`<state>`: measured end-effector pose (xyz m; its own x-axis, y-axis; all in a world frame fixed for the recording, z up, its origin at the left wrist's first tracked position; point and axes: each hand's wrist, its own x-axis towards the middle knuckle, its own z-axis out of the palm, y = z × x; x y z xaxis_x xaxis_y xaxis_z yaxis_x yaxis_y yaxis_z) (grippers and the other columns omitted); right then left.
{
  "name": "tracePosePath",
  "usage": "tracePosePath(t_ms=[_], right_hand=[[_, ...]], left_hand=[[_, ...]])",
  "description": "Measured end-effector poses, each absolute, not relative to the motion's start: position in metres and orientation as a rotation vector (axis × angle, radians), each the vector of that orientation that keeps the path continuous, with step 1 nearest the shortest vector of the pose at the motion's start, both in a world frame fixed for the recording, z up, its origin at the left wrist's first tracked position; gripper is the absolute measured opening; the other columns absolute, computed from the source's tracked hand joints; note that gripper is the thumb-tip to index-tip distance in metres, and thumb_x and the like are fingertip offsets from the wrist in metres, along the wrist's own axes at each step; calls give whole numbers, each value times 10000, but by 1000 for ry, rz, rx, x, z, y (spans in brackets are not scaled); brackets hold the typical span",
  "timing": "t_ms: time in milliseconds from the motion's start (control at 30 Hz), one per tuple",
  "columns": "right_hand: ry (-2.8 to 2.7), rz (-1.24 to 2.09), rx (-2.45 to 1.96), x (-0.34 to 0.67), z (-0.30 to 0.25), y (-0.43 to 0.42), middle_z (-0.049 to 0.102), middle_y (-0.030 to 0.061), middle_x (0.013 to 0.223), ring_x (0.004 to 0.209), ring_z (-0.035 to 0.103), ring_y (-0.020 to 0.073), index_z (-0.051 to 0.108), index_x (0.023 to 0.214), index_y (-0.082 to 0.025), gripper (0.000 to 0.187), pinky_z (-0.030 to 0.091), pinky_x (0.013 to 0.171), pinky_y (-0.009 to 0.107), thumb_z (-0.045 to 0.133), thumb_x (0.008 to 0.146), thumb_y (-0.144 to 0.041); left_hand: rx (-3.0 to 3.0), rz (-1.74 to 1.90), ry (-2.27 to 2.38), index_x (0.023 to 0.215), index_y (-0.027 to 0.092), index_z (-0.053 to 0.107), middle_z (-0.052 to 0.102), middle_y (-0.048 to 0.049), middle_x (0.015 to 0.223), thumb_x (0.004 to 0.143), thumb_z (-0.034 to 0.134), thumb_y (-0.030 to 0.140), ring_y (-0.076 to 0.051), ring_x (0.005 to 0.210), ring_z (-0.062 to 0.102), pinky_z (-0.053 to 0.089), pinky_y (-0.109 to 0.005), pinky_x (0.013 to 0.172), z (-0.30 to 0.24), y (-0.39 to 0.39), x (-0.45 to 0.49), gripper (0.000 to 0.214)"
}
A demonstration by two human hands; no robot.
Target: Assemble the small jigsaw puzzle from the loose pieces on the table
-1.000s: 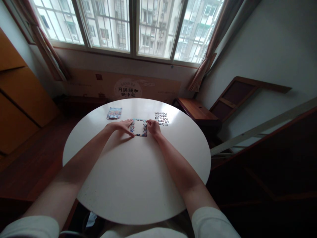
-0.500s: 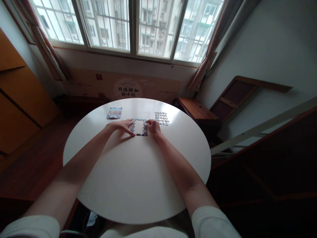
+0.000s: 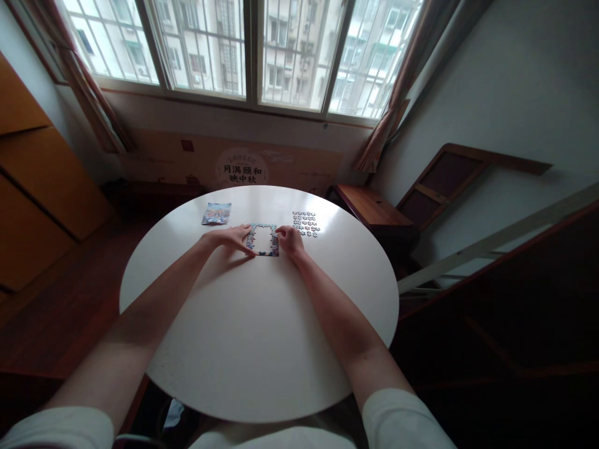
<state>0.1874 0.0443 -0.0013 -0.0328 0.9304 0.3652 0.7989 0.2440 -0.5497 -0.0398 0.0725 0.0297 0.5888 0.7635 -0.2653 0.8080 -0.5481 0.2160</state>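
A rectangular border of joined jigsaw pieces (image 3: 266, 253) lies flat on the white round table (image 3: 253, 324), with bare tabletop inside it. My left hand (image 3: 234, 237) is spread along its left side, fingertips at the upper left and thumb at the lower left corner. At the right side, my right hand (image 3: 290, 239) has its fingers curled and pressed at the border's upper right edge; whatever they may pinch is hidden. Loose jigsaw pieces (image 3: 305, 221) are laid out in rows just beyond my right hand.
A colourful picture packet (image 3: 216, 213) lies at the table's back left. Past the table's right edge stands a wooden chair (image 3: 374, 206). A printed cardboard panel (image 3: 290, 159) leans under the barred window. An orange cabinet (image 3: 42, 174) is at the far left.
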Motion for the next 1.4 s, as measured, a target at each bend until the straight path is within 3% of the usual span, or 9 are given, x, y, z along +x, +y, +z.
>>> tracePosePath(t_ms=[367, 833, 1133, 1267, 1400], right_hand=[[-1871, 256, -1588, 187, -1, 44, 748, 42, 972, 958, 682, 183, 758, 895, -211, 267, 482, 911, 285, 512, 827, -136], [-1880, 246, -1599, 186, 1, 42, 745, 52, 984, 946, 675, 186, 759, 898, -198, 262, 476, 885, 274, 512, 831, -143], [-1887, 249, -1604, 187, 2, 41, 744, 40, 970, 932, 669, 178, 759, 897, -209, 260, 467, 879, 263, 513, 838, -147], [-1891, 245, -1605, 186, 1, 41, 735, 42, 953, 921, 662, 174, 760, 902, -207, 265, 463, 863, 251, 508, 845, -146], [-1890, 220, -1608, 187, -1, 42, 704, 55, 958, 891, 648, 169, 762, 911, -203, 258, 461, 855, 257, 513, 856, -163]], left_hand=[[2505, -216, 1285, 1511, 116, 195, 224, -182, 1567, 568, 547, 820, -349, 1425, 218, 216, -350, 1144, 35, 68, -39, 1228], [2507, -181, 1255, 1482, 146, 280, 348, -132, 1517, 582, 574, 799, -355, 1397, 272, 246, -333, 1135, 44, 61, -36, 1149], [2488, -177, 1252, 1479, 126, 278, 300, -149, 1541, 586, 582, 803, -352, 1411, 253, 233, -333, 1146, 46, 60, -37, 1160], [2461, -116, 1227, 1507, 152, 213, 306, -131, 1546, 641, 533, 799, -327, 1413, 263, 226, -339, 1148, 43, 64, -42, 1128], [2432, -78, 1227, 1522, 133, 149, 214, -143, 1580, 673, 507, 777, -299, 1435, 216, 184, -344, 1161, 35, 72, -51, 1124]])
